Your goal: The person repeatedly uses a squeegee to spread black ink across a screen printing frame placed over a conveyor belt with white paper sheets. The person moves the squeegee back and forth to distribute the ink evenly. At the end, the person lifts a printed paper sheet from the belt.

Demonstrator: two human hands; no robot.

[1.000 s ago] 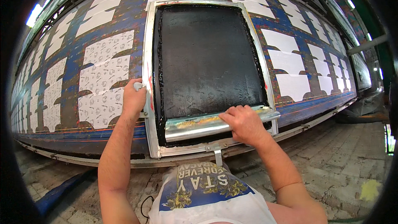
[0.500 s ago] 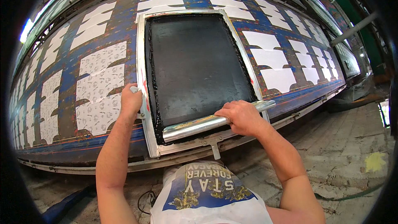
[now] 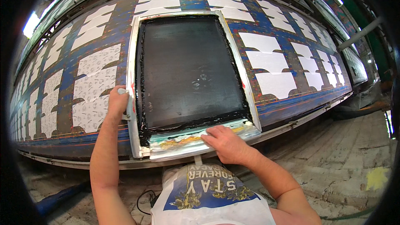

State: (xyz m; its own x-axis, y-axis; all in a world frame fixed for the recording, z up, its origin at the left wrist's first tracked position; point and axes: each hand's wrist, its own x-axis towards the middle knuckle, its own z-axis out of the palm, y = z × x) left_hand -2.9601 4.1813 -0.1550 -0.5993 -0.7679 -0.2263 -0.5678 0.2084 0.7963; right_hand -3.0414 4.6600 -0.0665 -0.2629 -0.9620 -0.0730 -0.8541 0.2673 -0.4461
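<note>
A silk-screen frame [image 3: 133,71] with pale metal sides lies on the long printing table, its dark mesh [image 3: 187,66] edged with thick black ink. My left hand [image 3: 118,101] is closed around a light-coloured handle on the frame's left side. At the near end rests a metal squeegee [image 3: 179,146], smeared with yellow and pale green, lying across the frame's width. My right hand [image 3: 227,143] grips it right of its middle, fingers bent over the top; the thumb is not clearly seen. Small pale marks show near the middle of the mesh.
White cut fabric pieces [image 3: 275,85] lie in rows on the blue-stained table [image 3: 308,104]. Left of the frame, several pieces [image 3: 93,100] bear a small dark print. A metal rail [image 3: 291,126] runs along the near edge. Below is a rough floor [image 3: 337,158].
The squeegee has come toward me, from slanting over the near mesh to the frame's near end, and has turned over somewhat. The frame and my left hand appear slightly further left in view.
</note>
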